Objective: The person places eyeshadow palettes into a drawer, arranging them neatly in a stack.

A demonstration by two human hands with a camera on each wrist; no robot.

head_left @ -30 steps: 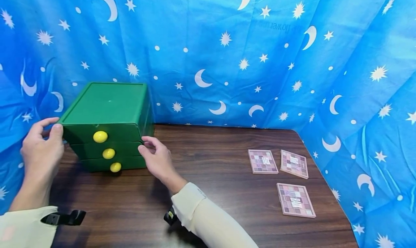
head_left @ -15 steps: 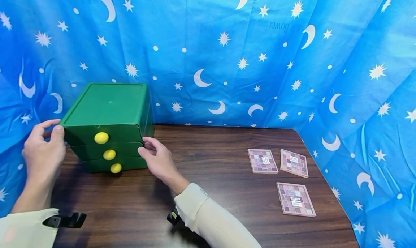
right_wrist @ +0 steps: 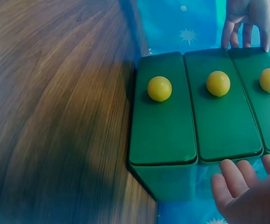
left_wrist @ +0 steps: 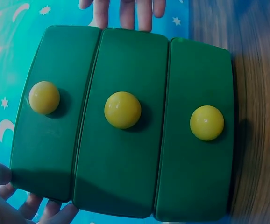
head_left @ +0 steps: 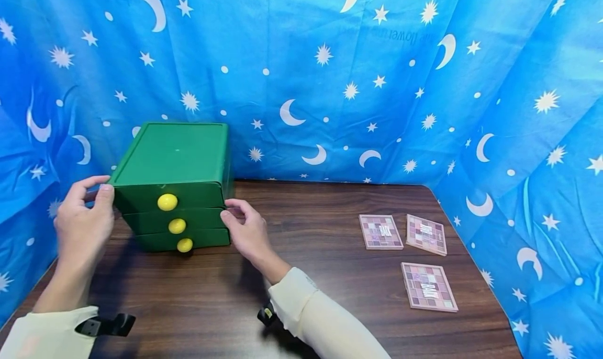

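At the left of the dark wood-grain table [head_left: 301, 275], near the blue moon-and-star curtain [head_left: 282, 50], stands the green three-drawer cabinet [head_left: 176, 177], upright between my two hands. My left hand [head_left: 89, 210] lies at its left side, thumb by the front upper corner, fingers reaching back along the wall; they are relaxed, not clenched. My right hand [head_left: 248, 228] is at the opposite wall, lower down, fingers loosely extended and apparently touching rather than wrapped round anything. Neither hand is on the round yellow knobs [head_left: 177, 226], and all three drawer fronts [left_wrist: 121, 163] look closed.

I take the cabinet for moulded plastic: stiff, smooth, probably light for its bulk, though I can't see what the drawers hold. Those glossy walls could slip under dry fingertips, so I'd favour flat, even pressure from both sides, low enough to keep it from tipping. Hard squeezing might bow thin panels. The knobs I'd leave alone when shifting the whole body, since pulling there would likely slide a drawer out; for opening one, a light pinch on its knob should do. Well apart on my right lie three eyeshadow palettes [head_left: 381, 232].
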